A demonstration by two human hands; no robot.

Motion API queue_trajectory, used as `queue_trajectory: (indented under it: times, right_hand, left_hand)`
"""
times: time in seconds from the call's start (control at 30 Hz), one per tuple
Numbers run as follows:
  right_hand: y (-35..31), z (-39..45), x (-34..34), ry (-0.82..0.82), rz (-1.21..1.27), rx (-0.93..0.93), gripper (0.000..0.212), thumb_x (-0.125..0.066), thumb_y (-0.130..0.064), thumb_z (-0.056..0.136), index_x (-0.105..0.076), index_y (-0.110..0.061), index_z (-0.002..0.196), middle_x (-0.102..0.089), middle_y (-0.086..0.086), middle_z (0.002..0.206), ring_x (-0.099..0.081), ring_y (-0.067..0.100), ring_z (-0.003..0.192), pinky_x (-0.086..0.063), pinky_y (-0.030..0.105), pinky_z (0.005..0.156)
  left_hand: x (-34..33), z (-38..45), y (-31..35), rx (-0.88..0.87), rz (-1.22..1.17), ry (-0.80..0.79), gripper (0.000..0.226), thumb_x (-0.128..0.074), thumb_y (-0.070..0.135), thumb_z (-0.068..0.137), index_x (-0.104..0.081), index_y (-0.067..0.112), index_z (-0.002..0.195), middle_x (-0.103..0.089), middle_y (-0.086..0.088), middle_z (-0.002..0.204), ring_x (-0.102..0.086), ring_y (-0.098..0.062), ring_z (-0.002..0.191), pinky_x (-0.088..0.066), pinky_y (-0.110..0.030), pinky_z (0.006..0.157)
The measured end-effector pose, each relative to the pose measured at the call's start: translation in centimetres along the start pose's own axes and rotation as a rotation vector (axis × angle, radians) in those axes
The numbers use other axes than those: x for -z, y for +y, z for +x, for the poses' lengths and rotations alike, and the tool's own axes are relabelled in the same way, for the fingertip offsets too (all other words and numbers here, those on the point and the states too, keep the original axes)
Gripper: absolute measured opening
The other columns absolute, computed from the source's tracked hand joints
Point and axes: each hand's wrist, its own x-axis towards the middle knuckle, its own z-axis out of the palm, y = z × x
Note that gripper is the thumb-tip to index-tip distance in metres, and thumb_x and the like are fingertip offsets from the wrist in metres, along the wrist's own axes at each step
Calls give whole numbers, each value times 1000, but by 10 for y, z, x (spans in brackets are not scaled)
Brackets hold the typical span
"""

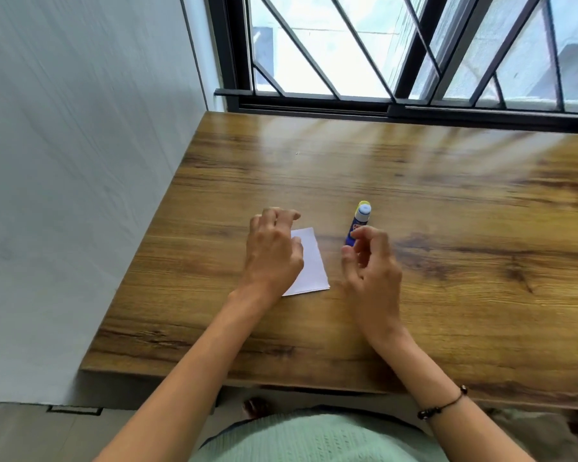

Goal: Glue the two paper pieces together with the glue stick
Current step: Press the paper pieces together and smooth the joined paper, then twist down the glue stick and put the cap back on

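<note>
White paper point(311, 261) lies flat on the wooden table point(447, 295); I cannot tell whether it is one sheet or two stacked. My left hand point(272, 251) hovers over the paper's left part with fingers spread and curled, hiding that side. A blue glue stick point(357, 225) with a white and yellow top stands upright just right of the paper. My right hand point(372, 261) is right in front of the stick, fingers loosely bent and apart, holding nothing; its fingertips overlap the stick's base in the view.
The table's left edge point(141, 248) runs along a white wall. A barred window point(397, 51) sits behind the far edge. The near edge point(281, 381) is just above my lap.
</note>
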Motion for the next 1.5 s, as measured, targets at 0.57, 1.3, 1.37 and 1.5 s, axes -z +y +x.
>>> queue_trajectory:
  times: [0.57,1.3,1.37,1.5]
  right_hand:
    - [24,38,-8,-151,-192,-166,30,-46,2,83,-61,-4,108,-61,18,99,-55,30,91,-29,16,69]
    - [-16,45,4,-353,1354,-1132,42,-39,-36,94,-58,-4,75,-54,2,48,-45,7,38,-37,14,35]
    - [-16,43,2,-285,1308,-1062,32,-43,-28,94,-59,-3,80,-58,3,51,-49,7,42,-40,15,42]
    - [-14,42,2,-293,1268,-989,29,-46,-29,92,-61,-4,89,-62,4,59,-55,10,51,-48,20,51]
  left_hand:
    - [-47,37,50,59,-408,-172,18,-60,17,84,-65,7,97,-67,-15,95,-57,-25,85,-35,-23,70]
    - [-5,38,47,226,-989,-109,9,-63,11,84,-63,14,76,-60,0,69,-55,2,56,-47,-11,60]
    - [-6,38,49,225,-972,-87,10,-64,12,83,-63,16,74,-60,1,67,-55,1,57,-48,-10,59]
    - [-5,39,50,221,-963,-92,12,-65,13,83,-62,19,72,-60,2,67,-57,1,57,-49,-12,59]
